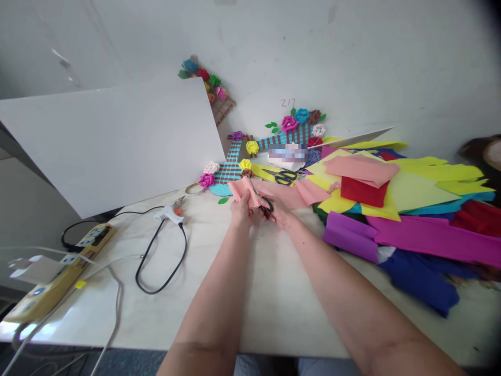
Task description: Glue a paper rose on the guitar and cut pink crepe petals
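Observation:
My left hand [243,209] grips a folded piece of pink crepe paper [239,190] above the middle of the table. Black-handled scissors [267,207] are in my right hand [278,211], their blades up against the paper's right side. How far the blades are apart I cannot make out. Behind both hands lies a larger pink sheet [287,192], with a second pair of scissors [285,178] resting just beyond it. Paper flowers, such as a yellow one [246,165] and a magenta one [206,180], sit on a blue and brown woven piece [230,166].
Coloured crepe paper [430,235] is heaped on the right. To the left are a white glue gun [171,213] with a looped black cord, a yellow power strip [58,271] and loose cables. A large white board [117,146] stands at the back left; a roll of tape [192,189] lies nearby.

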The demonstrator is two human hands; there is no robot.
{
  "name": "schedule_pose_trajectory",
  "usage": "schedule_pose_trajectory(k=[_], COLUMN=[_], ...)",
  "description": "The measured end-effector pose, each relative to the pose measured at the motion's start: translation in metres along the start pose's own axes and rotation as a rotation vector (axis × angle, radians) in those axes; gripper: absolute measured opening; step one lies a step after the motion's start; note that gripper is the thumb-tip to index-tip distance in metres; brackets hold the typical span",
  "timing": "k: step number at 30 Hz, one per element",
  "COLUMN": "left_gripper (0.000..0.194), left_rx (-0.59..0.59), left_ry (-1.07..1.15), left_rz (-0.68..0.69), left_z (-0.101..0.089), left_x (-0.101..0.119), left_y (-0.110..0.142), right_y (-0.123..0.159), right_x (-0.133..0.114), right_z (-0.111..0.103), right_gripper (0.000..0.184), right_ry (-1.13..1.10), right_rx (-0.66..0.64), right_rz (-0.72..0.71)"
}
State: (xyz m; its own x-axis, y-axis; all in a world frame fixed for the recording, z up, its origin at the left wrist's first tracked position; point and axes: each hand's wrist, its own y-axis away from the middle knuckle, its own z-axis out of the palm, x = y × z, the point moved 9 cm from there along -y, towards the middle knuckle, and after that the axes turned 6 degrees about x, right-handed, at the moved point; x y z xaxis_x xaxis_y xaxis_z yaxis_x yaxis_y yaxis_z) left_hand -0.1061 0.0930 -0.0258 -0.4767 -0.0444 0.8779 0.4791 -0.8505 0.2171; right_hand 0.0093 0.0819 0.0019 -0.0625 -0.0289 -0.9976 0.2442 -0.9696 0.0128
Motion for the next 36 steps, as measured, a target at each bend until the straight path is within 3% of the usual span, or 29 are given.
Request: schedule_pose_trajectory(k=[11, 22, 36], left_gripper=[0.025, 0.026, 0.030], left_rx=[0.037, 0.006, 0.016], left_ry=[0.023, 0.049, 0.080], left_rz=[0.046, 0.054, 0.044], left_z=[-0.004, 0.000, 0.002], left_x=[0.009, 0.007, 0.006], left_y=[0.003, 0.001, 0.003], right_y=[-0.008, -0.006, -0.016], right_x=[0.005, 0.002, 0.001], right_z=[-0.001, -0.004, -0.006], right_gripper=[0.045, 0.045, 0.033], right_ry=[-0.001, -0.045, -0.012], right_rx=[-0.110, -0.011, -0.004], right_rz=[-0.009, -0.003, -0.153])
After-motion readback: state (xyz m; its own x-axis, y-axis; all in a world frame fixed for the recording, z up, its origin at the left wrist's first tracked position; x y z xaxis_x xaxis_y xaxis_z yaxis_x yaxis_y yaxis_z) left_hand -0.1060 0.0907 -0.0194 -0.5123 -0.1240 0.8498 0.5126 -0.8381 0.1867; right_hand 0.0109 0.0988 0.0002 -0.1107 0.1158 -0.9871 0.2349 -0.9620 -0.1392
